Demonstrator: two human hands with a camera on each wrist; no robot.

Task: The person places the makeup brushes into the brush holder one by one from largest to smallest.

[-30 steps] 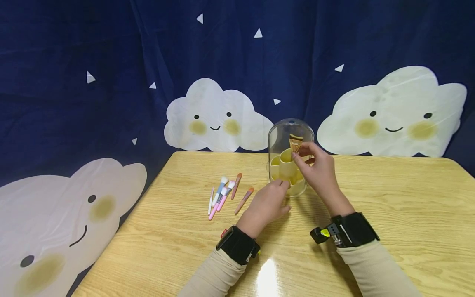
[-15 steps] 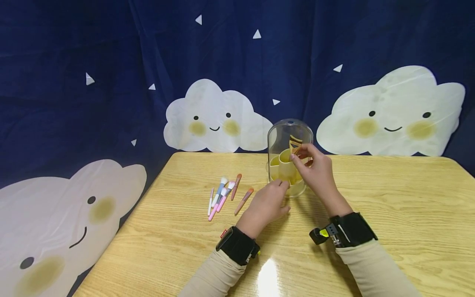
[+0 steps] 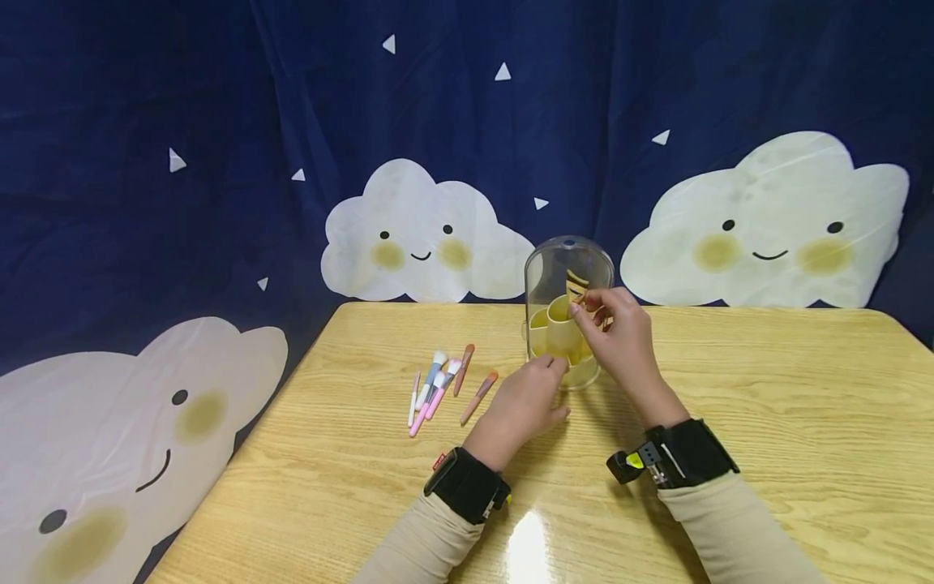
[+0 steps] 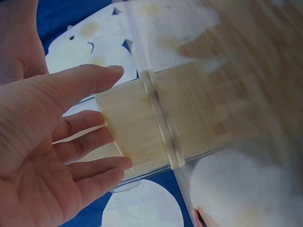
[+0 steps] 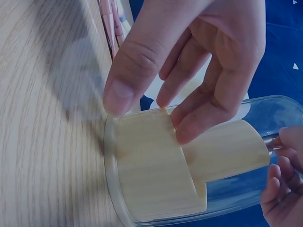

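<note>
Near the far edge of the wooden desk (image 3: pixel 766 397), my right grip (image 3: pixel 620 337) pinches the golden fan-shaped brush (image 3: pixel 576 282) at the round cream cup (image 3: pixel 560 332); left grip (image 3: pixel 527 397) touches the clear domed holder (image 3: pixel 547 272) loosely. I should guide straight, gently.

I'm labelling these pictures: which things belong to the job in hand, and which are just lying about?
In the job, apparently:
fan-shaped makeup brush, pinched in the right hand
clear-domed brush holder, left hand at its front
six loose makeup brushes, likely

Surroundings only, likely:
cloud-patterned curtain
wood-grain table
</note>
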